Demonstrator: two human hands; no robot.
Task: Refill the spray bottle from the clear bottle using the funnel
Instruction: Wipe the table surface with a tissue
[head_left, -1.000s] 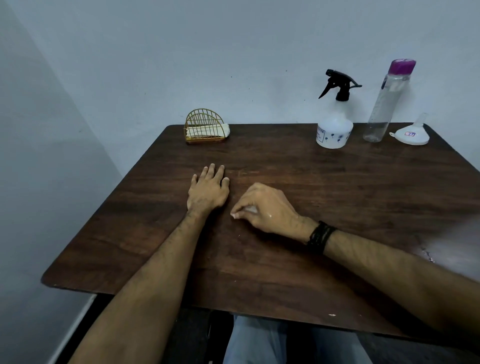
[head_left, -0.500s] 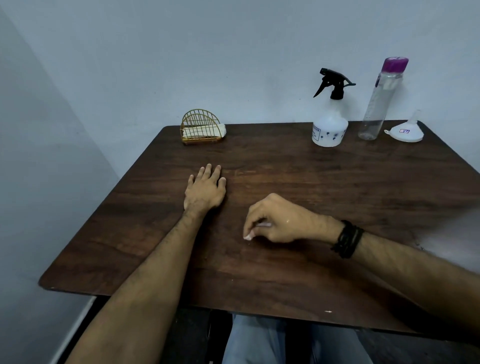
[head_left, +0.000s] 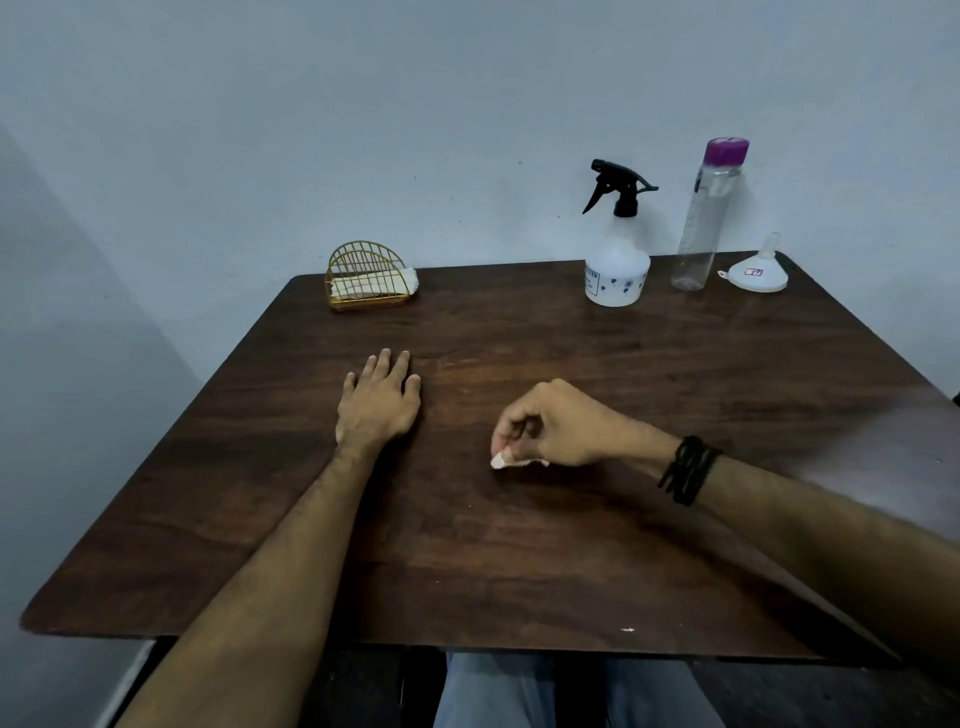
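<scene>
A white spray bottle (head_left: 617, 273) with a black trigger head stands at the back right of the wooden table (head_left: 519, 545). Right of it stands a tall clear bottle (head_left: 704, 223) with a purple cap. A white funnel (head_left: 758, 273) lies mouth down near the back right corner. My left hand (head_left: 378, 402) rests flat on the table, fingers straight. My right hand (head_left: 558, 428) is curled at mid-table and pinches a small white wad of tissue (head_left: 501, 460) against the wood. Both hands are far from the bottles.
A gold wire napkin holder (head_left: 366, 278) with white napkins sits at the back left of the table. A pale wall runs close behind the table and along its left side. A white speck (head_left: 627, 630) lies near the front edge.
My right hand has slid to the right and slightly toward me with the tissue wad on the table. My left hand has stayed flat in place.
</scene>
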